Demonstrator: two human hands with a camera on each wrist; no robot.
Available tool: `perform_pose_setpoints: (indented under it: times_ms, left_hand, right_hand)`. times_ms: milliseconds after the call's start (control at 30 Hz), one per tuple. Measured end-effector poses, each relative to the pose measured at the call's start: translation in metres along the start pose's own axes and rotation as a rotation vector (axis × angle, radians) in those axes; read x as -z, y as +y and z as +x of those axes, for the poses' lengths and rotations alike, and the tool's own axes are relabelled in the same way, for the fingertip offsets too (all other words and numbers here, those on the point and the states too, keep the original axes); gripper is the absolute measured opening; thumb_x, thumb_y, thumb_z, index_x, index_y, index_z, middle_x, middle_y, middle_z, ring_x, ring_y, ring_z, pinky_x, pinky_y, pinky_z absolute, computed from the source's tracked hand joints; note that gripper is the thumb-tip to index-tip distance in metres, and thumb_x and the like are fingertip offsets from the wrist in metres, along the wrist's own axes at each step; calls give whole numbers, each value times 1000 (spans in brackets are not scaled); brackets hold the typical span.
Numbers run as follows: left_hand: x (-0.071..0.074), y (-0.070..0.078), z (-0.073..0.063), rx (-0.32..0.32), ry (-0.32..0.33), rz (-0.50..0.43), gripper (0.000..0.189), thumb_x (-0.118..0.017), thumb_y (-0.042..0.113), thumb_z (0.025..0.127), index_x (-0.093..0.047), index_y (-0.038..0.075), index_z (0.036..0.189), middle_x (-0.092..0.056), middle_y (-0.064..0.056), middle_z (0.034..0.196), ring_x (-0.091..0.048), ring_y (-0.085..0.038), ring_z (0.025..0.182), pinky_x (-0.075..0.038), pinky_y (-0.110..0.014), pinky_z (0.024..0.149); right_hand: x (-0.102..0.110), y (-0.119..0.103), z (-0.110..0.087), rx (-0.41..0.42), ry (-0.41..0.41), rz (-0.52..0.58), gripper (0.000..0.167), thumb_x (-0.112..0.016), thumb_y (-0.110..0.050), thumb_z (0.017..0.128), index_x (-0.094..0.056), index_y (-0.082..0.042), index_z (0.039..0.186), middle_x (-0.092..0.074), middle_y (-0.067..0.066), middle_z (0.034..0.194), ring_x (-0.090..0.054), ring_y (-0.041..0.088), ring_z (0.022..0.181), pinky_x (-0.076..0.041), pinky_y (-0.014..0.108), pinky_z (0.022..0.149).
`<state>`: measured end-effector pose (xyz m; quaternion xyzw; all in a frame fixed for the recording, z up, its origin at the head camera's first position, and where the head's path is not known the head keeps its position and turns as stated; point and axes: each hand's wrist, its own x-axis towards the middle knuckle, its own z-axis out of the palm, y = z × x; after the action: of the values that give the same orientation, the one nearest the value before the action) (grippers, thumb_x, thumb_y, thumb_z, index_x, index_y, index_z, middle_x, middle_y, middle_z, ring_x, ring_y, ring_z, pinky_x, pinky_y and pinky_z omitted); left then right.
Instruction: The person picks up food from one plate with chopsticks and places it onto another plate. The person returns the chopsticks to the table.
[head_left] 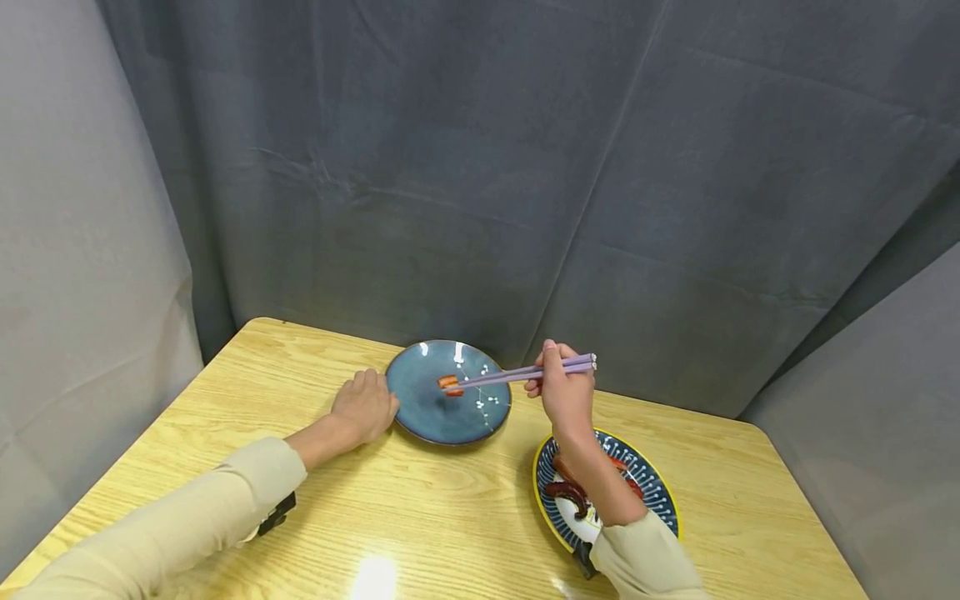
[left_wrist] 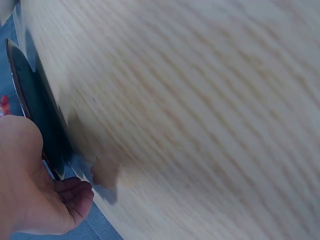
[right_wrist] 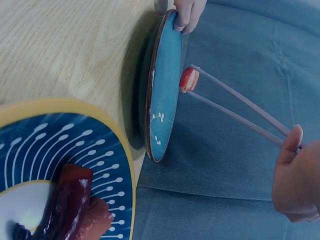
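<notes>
My right hand point(head_left: 567, 392) holds a pair of lilac chopsticks point(head_left: 517, 374). Between their tips is a small red-and-white striped piece of food point(right_wrist: 189, 79), like a piece of streaky meat, raised above the blue plate point(head_left: 420, 408). White blossom sprigs decorate that plate's right side. At the plate's left rim, my left hand point(head_left: 365, 406) grips the edge; the left wrist view shows its thumb side over the rim point(left_wrist: 20, 90) and its fingers point(left_wrist: 75, 195) curled by the edge.
A patterned dark-blue plate point(right_wrist: 107, 130) with a yellow rim lies under my right forearm. Dark red sausage-like food point(head_left: 567, 493) and other reddish pieces lie on it, partly hidden. The wooden table point(head_left: 450, 517) meets a grey curtain point(head_left: 420, 208) behind.
</notes>
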<state>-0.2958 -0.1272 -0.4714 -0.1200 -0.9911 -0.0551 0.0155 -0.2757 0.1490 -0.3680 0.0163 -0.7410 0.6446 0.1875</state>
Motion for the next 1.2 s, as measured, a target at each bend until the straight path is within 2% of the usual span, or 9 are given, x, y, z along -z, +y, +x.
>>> perform_pose_setpoints:
  times_ms: [200,400,533,700,900,1200]
  left_hand:
    - [3,1,-2,2,0,-24,33,-37,24,105,-48,-5,95,-37,-13,86,-40,-28,85,-43,-41,75]
    - [4,1,-3,-19,35,-18,32,-37,22,103,-49,-4,89,-38,-13,83,-42,-27,81,-44,-40,70]
    - [3,1,-1,-16,28,-11,33,-37,22,104,-49,-4,89,-38,-12,82,-42,-27,80,-44,-39,70]
    - [3,2,0,-11,10,-17,33,-36,23,105,-49,-4,90,-38,-13,83,-41,-27,81,-44,-40,71]
    - [3,1,0,-6,6,-15,33,-36,23,105,-48,-4,90,-37,-12,84,-40,-27,82,-43,-39,71]
    - [2,2,-1,-7,11,-18,33,-38,23,105,-49,-4,90,-37,-13,84,-41,-27,82,-43,-40,71]
  right_hand:
    - [8,-6,-2,-12,-11,32,41,-49,-22,106,-55,12,83,-59,11,62,-58,8,47,-51,23,47]
    - [18,-12,-7,-8,-7,13,39,-48,-22,106,-55,8,82,-59,12,63,-58,9,47,-51,23,47]
    - [24,-12,-10,-20,-4,19,39,-48,-20,106,-54,10,83,-58,16,63,-57,10,46,-51,23,46]
    - [30,-10,-15,-47,-8,10,38,-47,-20,106,-55,8,82,-58,12,62,-58,10,47,-51,23,47]
    - [39,-11,-18,-25,-10,-16,41,-48,-21,106,-54,13,85,-57,12,63,-57,9,47,-51,23,48]
    - [49,-17,-25,-35,-39,-34,40,-48,-21,106,-53,12,84,-57,12,61,-56,10,46,-51,24,47]
